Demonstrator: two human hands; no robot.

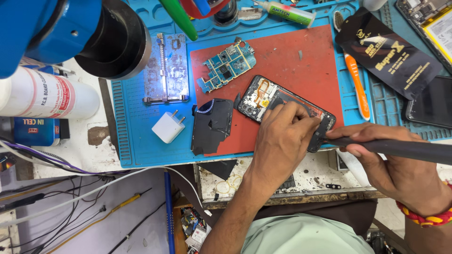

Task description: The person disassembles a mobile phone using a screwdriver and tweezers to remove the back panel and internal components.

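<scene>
Left hand (282, 136) presses flat on the opened black smartphone (282, 106), steadying it on the red mat (301, 66); right hand (391, 160), fingers clamped, aims a dark screwdriver (400, 148) at its near-right corner.

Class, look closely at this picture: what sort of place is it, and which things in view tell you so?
Most likely a phone repair bench. An opened phone lies on a red mat, a bare blue circuit board lies beside it, and the right hand holds a dark tool to the phone.
</scene>
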